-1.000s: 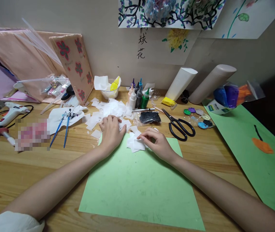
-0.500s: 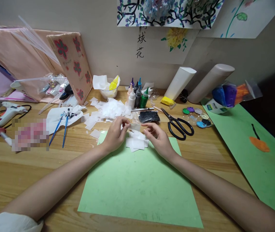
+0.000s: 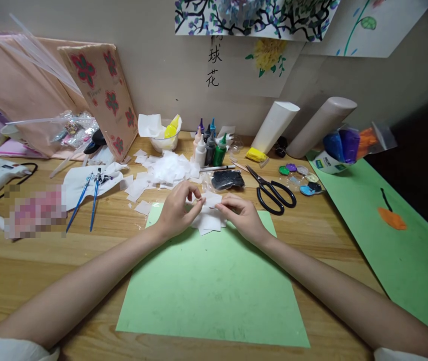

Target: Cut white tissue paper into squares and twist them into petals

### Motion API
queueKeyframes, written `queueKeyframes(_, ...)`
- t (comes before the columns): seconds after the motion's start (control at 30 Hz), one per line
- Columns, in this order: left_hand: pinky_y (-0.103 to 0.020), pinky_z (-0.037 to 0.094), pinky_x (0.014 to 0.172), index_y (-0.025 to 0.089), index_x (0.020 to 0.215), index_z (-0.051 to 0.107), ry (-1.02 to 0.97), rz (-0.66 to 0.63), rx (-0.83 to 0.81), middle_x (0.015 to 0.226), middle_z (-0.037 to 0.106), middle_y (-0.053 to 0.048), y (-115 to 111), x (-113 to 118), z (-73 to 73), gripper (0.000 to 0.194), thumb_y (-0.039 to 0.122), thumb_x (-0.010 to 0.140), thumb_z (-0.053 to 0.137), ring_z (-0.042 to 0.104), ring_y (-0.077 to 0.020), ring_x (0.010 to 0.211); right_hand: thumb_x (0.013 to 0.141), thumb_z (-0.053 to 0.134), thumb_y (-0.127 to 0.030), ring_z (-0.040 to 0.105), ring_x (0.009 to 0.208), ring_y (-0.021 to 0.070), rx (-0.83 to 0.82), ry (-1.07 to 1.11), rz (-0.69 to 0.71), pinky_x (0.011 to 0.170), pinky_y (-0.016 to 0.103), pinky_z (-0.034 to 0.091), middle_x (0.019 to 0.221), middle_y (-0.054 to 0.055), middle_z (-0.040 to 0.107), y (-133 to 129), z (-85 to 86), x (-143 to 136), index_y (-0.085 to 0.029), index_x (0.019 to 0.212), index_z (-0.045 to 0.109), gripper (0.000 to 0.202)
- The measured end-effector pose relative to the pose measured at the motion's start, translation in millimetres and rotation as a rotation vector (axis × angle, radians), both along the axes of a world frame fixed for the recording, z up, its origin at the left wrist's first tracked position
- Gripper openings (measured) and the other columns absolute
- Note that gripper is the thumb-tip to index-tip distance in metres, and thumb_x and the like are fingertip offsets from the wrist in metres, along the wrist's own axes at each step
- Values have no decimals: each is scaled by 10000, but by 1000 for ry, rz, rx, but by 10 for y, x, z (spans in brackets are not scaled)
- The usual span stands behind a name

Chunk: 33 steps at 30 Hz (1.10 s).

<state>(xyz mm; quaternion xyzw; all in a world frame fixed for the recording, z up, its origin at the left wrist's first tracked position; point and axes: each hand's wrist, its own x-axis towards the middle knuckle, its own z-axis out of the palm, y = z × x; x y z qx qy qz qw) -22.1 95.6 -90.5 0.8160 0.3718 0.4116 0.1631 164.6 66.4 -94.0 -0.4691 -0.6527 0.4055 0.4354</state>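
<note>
Between my two hands is a small white paper square (image 3: 212, 199), held above the top edge of a green sheet (image 3: 214, 286). My left hand (image 3: 179, 208) has thumb and forefinger pinched at its left side. The thumb and fingers of my right hand (image 3: 242, 215) close on its right side. Just below lie more loose white squares (image 3: 208, 221), overlapping on the green sheet and partly hidden by my hands. Beyond my left hand, a heap of white paper squares (image 3: 172, 169) is spread over the wooden table.
Scissors (image 3: 270, 190) and a black packet (image 3: 228, 180) lie past my right hand. Several paint bottles (image 3: 219, 151) stand behind. At left are two paintbrushes (image 3: 94, 200) on a tissue and a glue gun (image 3: 1, 175). Another green sheet (image 3: 405, 260) lies at right.
My right hand has come in from the right, and its fingers have closed on the paper square. The square now shows flatter between both hands. The whole view has shifted slightly.
</note>
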Motion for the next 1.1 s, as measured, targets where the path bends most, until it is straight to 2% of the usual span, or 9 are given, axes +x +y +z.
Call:
queueKeyframes(0.1, -292, 410, 681, 193, 808, 510, 76, -38, 136, 791, 565, -27, -58, 10, 13, 80, 249, 800, 567, 515, -150, 763, 836, 569, -358, 466, 657, 141, 34, -32, 14, 602, 280, 366, 702, 17, 515, -22, 16, -7, -175, 734, 658, 228)
queueKeyframes(0.2, -307, 410, 704, 191, 864, 559, 162, -30, 179, 856, 594, -47, -97, 27, 17, 99, 266, 800, 572, 532, -168, 813, 861, 533, -338, 459, 659, 139, 57, -66, 53, 615, 279, 361, 694, 12, 494, -38, 30, -10, -175, 690, 623, 253)
queueKeyframes(0.47, -285, 405, 663, 188, 797, 594, 187, 2, 145, 749, 609, -29, -69, 40, -14, 111, 286, 818, 545, 542, -148, 721, 914, 420, -360, 451, 668, 134, 27, -103, 153, 641, 270, 353, 675, -4, 431, -13, 8, 9, -174, 600, 503, 374)
queueKeyframes(0.67, -280, 390, 641, 189, 767, 594, 213, 5, 162, 731, 612, -22, -71, 33, -27, 114, 290, 806, 558, 533, -146, 698, 914, 405, -402, 461, 672, 134, 11, -85, 186, 645, 266, 358, 684, 0, 448, -6, 5, 6, -174, 605, 503, 396)
queueKeyframes(1.0, -271, 360, 596, 186, 691, 578, 227, 3, 202, 661, 585, -14, -66, 33, -32, 124, 245, 794, 542, 505, -138, 646, 904, 442, -278, 446, 659, 122, 25, -119, 206, 619, 253, 334, 675, -8, 437, -14, 27, 2, -168, 601, 508, 328)
queueKeyframes(1.1, -267, 356, 592, 186, 689, 581, 220, -3, 195, 658, 587, -14, -67, 31, -33, 120, 241, 790, 547, 507, -138, 644, 888, 466, -250, 440, 647, 121, 30, -138, 198, 600, 249, 332, 677, -7, 441, -18, 31, -3, -168, 645, 556, 272)
